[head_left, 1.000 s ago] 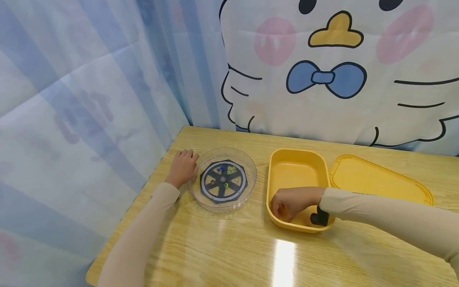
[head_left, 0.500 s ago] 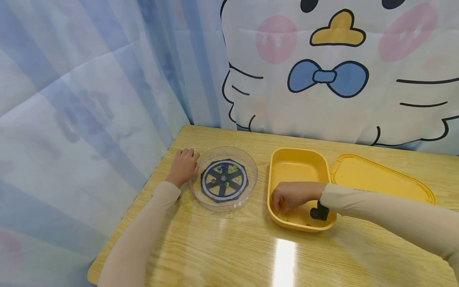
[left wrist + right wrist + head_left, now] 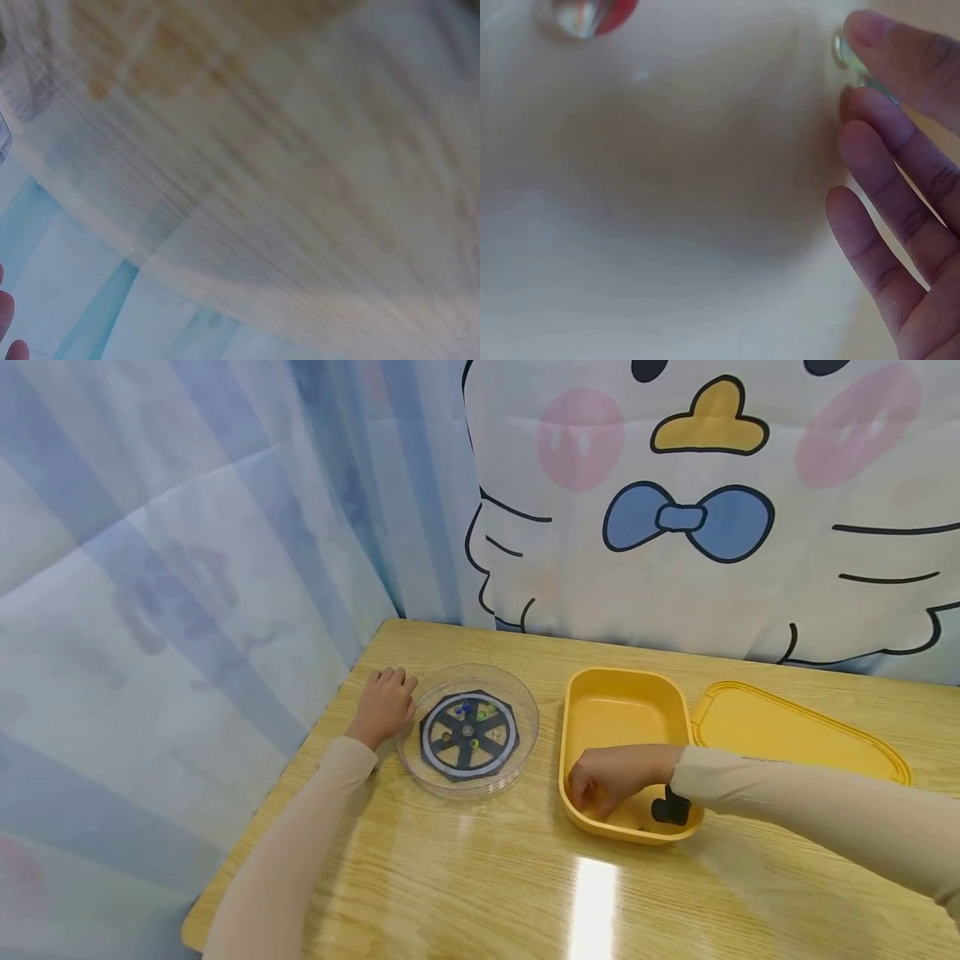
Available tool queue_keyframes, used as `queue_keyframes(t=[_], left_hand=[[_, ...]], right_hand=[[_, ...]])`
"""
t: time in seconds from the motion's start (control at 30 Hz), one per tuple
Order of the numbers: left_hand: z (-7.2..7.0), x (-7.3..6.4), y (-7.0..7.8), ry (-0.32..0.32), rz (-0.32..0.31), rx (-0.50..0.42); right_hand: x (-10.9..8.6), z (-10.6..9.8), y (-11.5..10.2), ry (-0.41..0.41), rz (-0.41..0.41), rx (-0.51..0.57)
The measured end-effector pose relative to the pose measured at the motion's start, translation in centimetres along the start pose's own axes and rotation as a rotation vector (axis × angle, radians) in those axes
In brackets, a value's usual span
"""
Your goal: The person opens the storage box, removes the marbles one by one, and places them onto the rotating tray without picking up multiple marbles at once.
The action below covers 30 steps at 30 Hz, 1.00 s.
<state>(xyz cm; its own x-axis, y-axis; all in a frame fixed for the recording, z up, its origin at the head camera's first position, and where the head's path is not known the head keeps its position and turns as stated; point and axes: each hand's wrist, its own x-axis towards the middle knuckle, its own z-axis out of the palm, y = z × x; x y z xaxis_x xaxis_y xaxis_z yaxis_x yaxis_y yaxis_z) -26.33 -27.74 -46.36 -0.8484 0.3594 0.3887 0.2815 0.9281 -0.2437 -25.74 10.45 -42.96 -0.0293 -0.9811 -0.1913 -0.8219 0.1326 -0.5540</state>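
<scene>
My left hand rests against the left rim of a round clear dish, its fingers loose. In the left wrist view only fingertips show at the edge. A dark wheel-shaped pattern with a pale ring shows in the dish, with several small blue, green and clear marbles on it. My right hand reaches into the front left corner of a yellow plastic box. In the right wrist view its thumb and forefinger pinch at a green glass marble, with another pale green one beside it.
A clear marble with red lies apart in the box. The box's yellow lid lies flat to the right, partly under the right sleeve. The wooden table meets printed curtains at its back and left.
The right hand lifts slightly within the box corner, showing a yellow-green marble, then dips again and covers it. The left hand and the dish stay put.
</scene>
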Motion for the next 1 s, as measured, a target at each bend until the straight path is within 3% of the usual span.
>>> queue_keyframes(t=[0.13, 0.37, 1.0], left_hand=[[0.2, 0.0, 0.0, 0.005, 0.005, 0.003], [0.2, -0.1, 0.1, -0.006, -0.001, -0.002], [-0.1, 0.0, 0.0, -0.024, -0.009, 0.006]], right_hand=[[0.3, 0.2, 0.1, 0.015, 0.015, -0.037], [0.1, -0.2, 0.9, 0.069, 0.093, -0.008], [0.2, -0.7, 1.3, 0.168, 0.129, 0.023]])
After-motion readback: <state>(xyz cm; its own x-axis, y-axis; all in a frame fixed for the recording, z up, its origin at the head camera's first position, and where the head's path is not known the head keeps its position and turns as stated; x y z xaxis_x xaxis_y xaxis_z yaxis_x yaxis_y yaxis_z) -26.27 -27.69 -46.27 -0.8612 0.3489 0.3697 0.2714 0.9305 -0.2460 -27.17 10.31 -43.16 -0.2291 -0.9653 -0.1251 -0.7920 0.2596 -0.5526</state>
